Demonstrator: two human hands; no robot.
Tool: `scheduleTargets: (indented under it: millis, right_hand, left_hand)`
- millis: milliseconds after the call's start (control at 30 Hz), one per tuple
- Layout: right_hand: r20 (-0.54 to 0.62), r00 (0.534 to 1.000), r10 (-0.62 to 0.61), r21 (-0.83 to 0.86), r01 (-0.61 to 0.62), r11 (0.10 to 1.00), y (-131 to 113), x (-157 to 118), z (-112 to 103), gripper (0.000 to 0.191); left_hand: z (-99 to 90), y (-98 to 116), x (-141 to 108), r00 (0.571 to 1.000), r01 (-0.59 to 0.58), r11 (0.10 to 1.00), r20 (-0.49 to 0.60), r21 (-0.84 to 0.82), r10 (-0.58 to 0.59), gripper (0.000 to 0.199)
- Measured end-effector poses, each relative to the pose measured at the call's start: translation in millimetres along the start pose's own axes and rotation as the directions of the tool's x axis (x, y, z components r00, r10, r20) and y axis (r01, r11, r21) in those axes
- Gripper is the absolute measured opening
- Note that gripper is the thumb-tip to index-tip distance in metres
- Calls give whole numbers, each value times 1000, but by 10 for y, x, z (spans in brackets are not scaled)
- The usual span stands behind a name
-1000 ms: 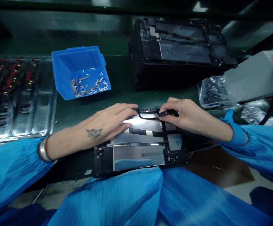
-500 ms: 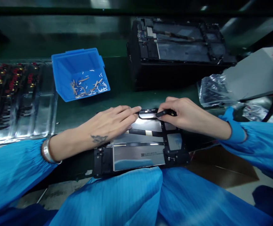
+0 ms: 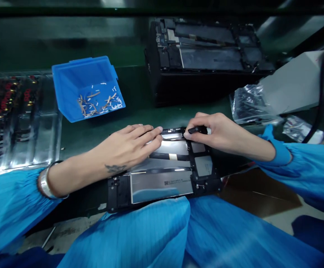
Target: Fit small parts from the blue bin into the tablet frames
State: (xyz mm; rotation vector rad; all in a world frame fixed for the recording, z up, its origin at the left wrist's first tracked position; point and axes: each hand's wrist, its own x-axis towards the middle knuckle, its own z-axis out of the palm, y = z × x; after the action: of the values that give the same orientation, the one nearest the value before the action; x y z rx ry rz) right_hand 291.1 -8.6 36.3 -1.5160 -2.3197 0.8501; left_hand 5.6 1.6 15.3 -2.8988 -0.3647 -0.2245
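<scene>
We spot small dark square code (image 3: 166, 182) on silver panel (image 3: 159, 189) of open device (image 3: 167, 166), tiny print (image 3: 179, 181) right beside it: far too small, we can't read one character! White marks (image 3: 171, 130) along device's far edge: also illegible to us. Nothing readable anywhere else.

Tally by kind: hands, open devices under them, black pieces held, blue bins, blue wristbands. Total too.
Hands: 2 (left hand, right hand)
Open device: 1
Held black piece: 1
Blue bin: 1
Blue wristband: 1
Total: 6
</scene>
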Motion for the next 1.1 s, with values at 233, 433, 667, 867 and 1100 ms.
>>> scheduleTargets:
  millis: [233,433,667,867,1100]
  right_hand:
    - [-52,999,16,-158,-24,987,-106,-13,46,12]
    - [-18,999,-39,-233,34,972,-108,1,67,11]
    - [-5,1000,-8,-248,7,969,-105,32,71,11]
    - [7,1000,-15,-253,16,967,-123,13,79,11]
    - [12,999,-36,-257,38,966,-92,33,57,12]
  left_hand:
    - [40,-63,-35,999,-13,996,-51,-87,9,37]
    - [66,-76,-67,999,-26,995,-23,-100,24,41]
    - [94,-73,-99,1000,10,986,-2,-164,-10,46]
    - [65,-58,-80,998,-49,997,-47,-60,46,43]
    - [4,-4,133,999,-38,998,11,52,37,45]
